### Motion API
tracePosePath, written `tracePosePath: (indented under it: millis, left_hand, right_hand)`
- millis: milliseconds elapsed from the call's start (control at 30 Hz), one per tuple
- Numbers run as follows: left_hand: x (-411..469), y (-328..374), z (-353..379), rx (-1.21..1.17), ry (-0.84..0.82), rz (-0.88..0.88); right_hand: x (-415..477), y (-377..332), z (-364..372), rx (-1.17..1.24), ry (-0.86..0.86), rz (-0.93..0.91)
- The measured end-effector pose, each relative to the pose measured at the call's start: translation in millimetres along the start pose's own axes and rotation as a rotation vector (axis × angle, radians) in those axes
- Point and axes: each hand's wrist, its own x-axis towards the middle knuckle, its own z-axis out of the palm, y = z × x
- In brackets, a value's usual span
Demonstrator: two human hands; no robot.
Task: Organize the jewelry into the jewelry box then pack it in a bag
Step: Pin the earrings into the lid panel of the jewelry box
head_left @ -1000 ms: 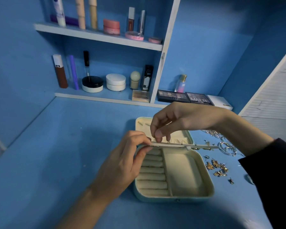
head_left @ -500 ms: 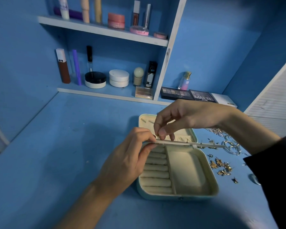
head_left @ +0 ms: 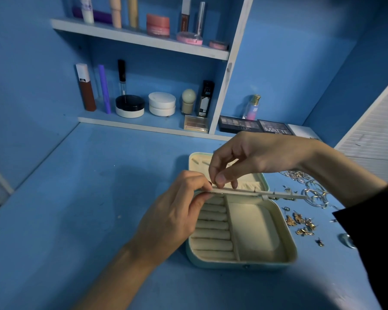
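A mint jewelry box (head_left: 244, 266) lies open on the blue desk, with cream ring rolls on the left and a bare compartment on the right. Its lid (head_left: 198, 161) lies flat behind it. My left hand (head_left: 173, 211) pinches the left end of the box's thin cream earring panel (head_left: 244, 192) and holds it level over the hinge. A couple of stud posts poke through the panel. My right hand (head_left: 251, 159) hovers over the panel's left part, thumb and forefinger pinched on a small piece of jewelry that the fingers hide.
Loose gold earrings (head_left: 300, 222), silver hoops (head_left: 315, 195) and a silver chain (head_left: 295, 175) lie on the desk to the right of the box. Shelves with cosmetics (head_left: 130, 106) and eyeshadow palettes (head_left: 240, 124) stand along the back wall. A white slatted surface (head_left: 376, 135) rises at the right.
Both hands stay at the panel in nearly the same pose. My right hand's fingertips have shifted slightly at the panel's edge, and the view has drifted a little.
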Motion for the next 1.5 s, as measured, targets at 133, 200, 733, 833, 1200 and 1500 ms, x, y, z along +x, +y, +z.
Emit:
tracePosePath:
  millis: [133,200,733,833,1200,1500]
  left_hand:
    - [-0.1,0.4,0.3,-0.002,0.006,-0.006]
    - [-0.1,0.6,0.1,-0.004,0.007,-0.012]
    - [-1.3,0.6,0.3,0.002,-0.011,-0.01]
    - [-1.6,0.5,-0.1,-0.008,-0.01,-0.004]
    - [-1.9,0.9,1.0,-0.036,0.005,-0.053]
    - [2.5,1.8,2.1,-0.053,0.034,-0.088]
  right_hand:
    - [-1.4,-2.9,2.2,-0.025,0.014,0.008]
    - [-1.6,-4.1,3.8,-0.04,0.024,0.016]
    - [-6.0,-13.3,14.5,-0.237,0.16,0.042]
    - [-6.2,-17.7,16.8,-0.269,0.186,0.051]
    - [0.4,-23.6,18.8,-0.325,0.212,0.182]
    - [-13.0,-16.7,19.7,-0.256,0.353,0.14]
